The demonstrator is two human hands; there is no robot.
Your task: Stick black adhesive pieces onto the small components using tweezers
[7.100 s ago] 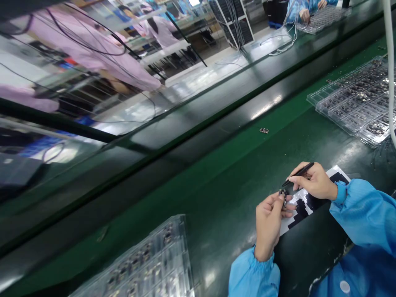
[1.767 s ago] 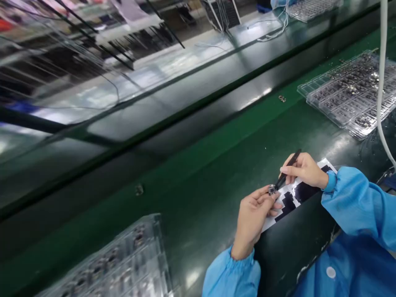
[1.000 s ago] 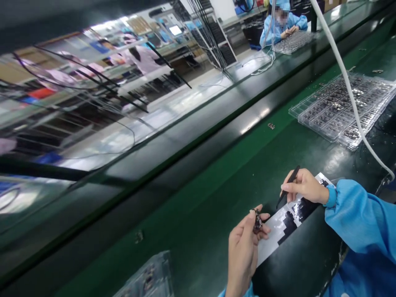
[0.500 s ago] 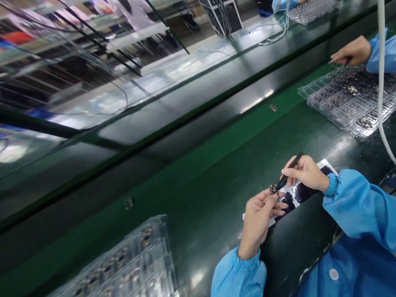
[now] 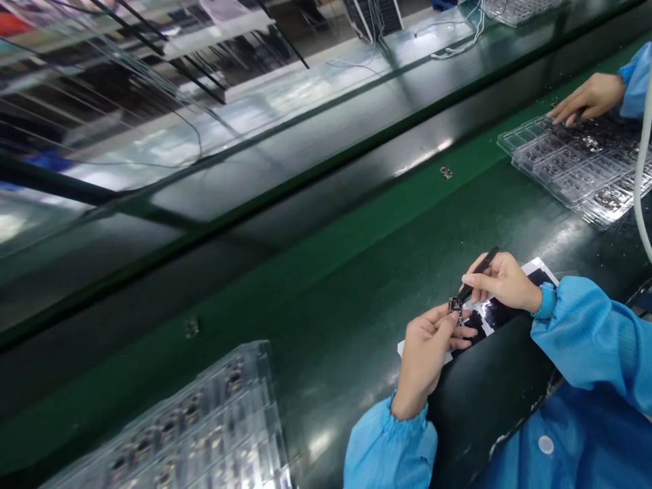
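Between thumb and fingertips, my left hand (image 5: pixel 426 346) pinches a small electronic circuit board (image 5: pixel 455 305), dark with light metal spots. My right hand (image 5: pixel 502 280) grips a pair of black tweezers (image 5: pixel 479 274) like a pen, and their tip meets the board's upper edge. Whether the tips are pressed together is too small to tell. Under both hands lies a white sheet with black patches (image 5: pixel 540 266), partly covered by my fingers.
A clear plastic tray of small boards (image 5: pixel 244 401) stands at the lower left. Stacked trays (image 5: pixel 575 170) sit at the right, with a co-worker's hand (image 5: pixel 593 98) over them. Single boards lie on the green belt (image 5: pixel 316 251). A white cable (image 5: pixel 642 176) hangs at the right edge.
Both hands keep nearly the same pose, and the board has turned slightly at the tweezers' tip. The co-worker's hand has lowered onto the trays. Loose boards on the belt appear shifted a little leftward.
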